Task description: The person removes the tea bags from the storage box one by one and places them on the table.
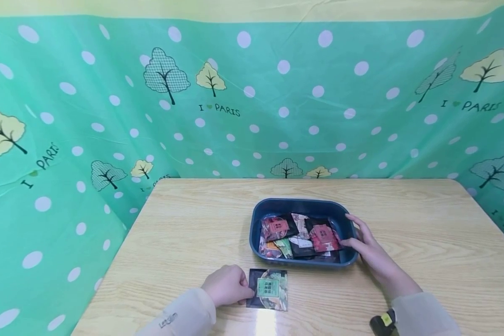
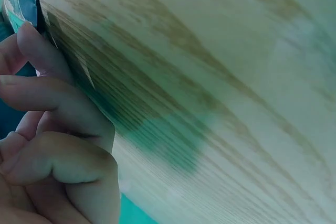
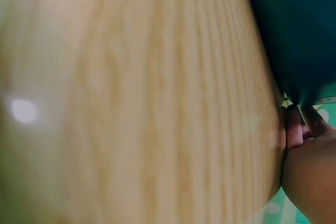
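Note:
A flat square sachet (image 1: 272, 289) with a green label and a black left side lies on the table in front of a dark blue bin (image 1: 302, 263). At its left edge, my left hand (image 1: 228, 285) pinches it between thumb and fingers. The left wrist view shows a corner of the sachet (image 2: 25, 6) by the fingertips. My right hand (image 1: 371, 252) holds the bin's right end, with the thumb over the rim. Inside the bin lie several sachets in a loose heap, among them a red-labelled one (image 1: 322, 234) and another red-labelled sachet (image 1: 278, 226).
The pale wooden table (image 1: 193, 224) carries the bin and the sachet. Behind and to the left hangs a green dotted curtain (image 1: 218, 130) with printed trees. A black device (image 1: 382, 323) is strapped at the right wrist.

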`<state>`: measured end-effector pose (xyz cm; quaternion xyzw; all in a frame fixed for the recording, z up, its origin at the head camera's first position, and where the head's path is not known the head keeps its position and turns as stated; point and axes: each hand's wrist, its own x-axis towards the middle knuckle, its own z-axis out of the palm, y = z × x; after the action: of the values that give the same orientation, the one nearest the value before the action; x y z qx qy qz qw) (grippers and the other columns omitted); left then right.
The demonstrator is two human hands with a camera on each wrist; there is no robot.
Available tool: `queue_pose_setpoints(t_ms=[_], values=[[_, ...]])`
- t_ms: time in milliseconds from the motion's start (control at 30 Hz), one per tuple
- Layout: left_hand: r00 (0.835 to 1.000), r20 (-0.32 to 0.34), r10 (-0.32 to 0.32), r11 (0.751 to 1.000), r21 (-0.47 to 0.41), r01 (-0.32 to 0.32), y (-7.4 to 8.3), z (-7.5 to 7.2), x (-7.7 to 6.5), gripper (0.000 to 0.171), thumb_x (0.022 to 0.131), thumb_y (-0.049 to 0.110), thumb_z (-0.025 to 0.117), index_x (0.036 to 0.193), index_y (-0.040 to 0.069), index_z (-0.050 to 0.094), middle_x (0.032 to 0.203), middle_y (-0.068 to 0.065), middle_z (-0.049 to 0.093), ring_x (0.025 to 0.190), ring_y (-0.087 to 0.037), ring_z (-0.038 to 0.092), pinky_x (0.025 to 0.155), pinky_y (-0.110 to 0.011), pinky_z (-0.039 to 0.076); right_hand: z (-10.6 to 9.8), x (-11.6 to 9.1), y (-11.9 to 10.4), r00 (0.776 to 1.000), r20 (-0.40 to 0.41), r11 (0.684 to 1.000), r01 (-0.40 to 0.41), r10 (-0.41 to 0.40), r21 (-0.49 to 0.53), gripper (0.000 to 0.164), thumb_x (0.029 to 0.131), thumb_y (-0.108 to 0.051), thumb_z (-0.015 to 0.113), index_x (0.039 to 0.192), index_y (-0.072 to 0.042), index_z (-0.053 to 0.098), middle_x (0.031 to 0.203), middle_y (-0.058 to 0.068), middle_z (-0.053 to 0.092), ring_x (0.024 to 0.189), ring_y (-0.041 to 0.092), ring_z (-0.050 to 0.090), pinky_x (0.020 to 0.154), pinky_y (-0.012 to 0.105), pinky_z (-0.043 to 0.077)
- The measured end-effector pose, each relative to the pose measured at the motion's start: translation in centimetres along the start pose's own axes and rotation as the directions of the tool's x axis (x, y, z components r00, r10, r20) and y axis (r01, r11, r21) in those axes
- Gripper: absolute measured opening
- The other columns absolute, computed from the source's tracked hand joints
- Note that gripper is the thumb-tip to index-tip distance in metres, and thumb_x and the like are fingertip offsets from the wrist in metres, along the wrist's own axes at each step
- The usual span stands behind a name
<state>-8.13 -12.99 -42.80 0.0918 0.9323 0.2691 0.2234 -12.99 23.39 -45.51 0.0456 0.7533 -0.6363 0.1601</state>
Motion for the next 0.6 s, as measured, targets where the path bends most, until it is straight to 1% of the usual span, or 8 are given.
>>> queue_pose_setpoints(t_ms=[200,300,433,600], values=[[1.0,-0.007,0.001,0.999,0.042,-0.001,-0.13,0.05,0.14,0.03,0.073,0.03,0.076,0.054,0.019,0.055,0.046,0.011,0.054,0.047,-0.01,0.044,0.049,-0.026,0.032,-0.06,0.08,0.06,1.0,0.0,1.0,-0.003,0.003,-0.002,0.081,0.095,-0.016,0.059,0.157,-0.028,0.007,0.164,0.025,0.0,0.15,0.047,0.002,0.114,0.071,0.0],[1.0,-0.011,-0.001,0.998,0.062,0.002,-0.12,0.02,0.09,0.029,0.072,0.031,0.074,0.053,0.02,0.055,0.045,0.011,0.053,0.046,-0.01,0.046,0.049,-0.026,0.033,-0.05,0.09,0.08,1.0,-0.002,1.0,-0.006,0.006,-0.008,0.082,0.095,-0.017,0.059,0.157,-0.028,0.007,0.164,0.025,-0.002,0.15,0.048,-0.001,0.113,0.072,0.0],[1.0,0.006,-0.009,0.998,0.057,0.009,0.03,-0.15,0.08,0.029,0.074,0.031,0.075,0.055,0.019,0.056,0.045,0.01,0.056,0.047,-0.011,0.05,0.051,-0.026,0.036,-0.1,0.14,0.2,1.0,-0.005,1.0,-0.011,0.011,-0.014,0.083,0.095,-0.016,0.059,0.158,-0.027,0.006,0.164,0.024,-0.005,0.15,0.047,-0.004,0.113,0.073,0.0],[1.0,0.028,-0.008,0.999,0.042,0.007,0.26,-0.53,0.18,0.028,0.076,0.032,0.076,0.059,0.019,0.058,0.048,0.009,0.059,0.049,-0.011,0.051,0.052,-0.026,0.036,-0.18,0.21,0.21,1.0,-0.011,1.0,-0.011,0.011,-0.021,0.084,0.095,-0.019,0.06,0.158,-0.027,0.005,0.165,0.023,-0.007,0.15,0.048,-0.006,0.112,0.073,-0.001]])
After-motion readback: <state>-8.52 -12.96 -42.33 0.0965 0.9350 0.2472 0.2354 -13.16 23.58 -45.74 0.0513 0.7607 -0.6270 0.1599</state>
